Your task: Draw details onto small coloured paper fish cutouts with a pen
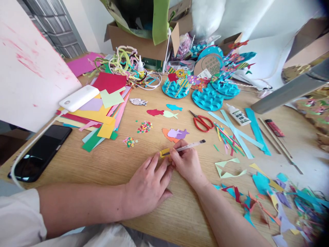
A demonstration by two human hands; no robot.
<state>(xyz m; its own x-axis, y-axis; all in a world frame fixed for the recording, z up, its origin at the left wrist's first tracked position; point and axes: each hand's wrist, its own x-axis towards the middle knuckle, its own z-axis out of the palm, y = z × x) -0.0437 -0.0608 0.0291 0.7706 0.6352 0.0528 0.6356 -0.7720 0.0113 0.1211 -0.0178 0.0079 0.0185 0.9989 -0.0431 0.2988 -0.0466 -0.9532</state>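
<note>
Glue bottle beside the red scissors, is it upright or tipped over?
Tipped over: the glue bottle lies on its side, its printed label facing up.

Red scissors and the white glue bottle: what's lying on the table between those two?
In the head view, two pale blue paper strips lie between the red scissors and the white glue bottle, crossing each other.

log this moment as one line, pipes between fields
right hand: holding pen, tip at yellow paper | left hand: flat, fingers by yellow paper | nearby: fish cutouts, red scissors
</note>
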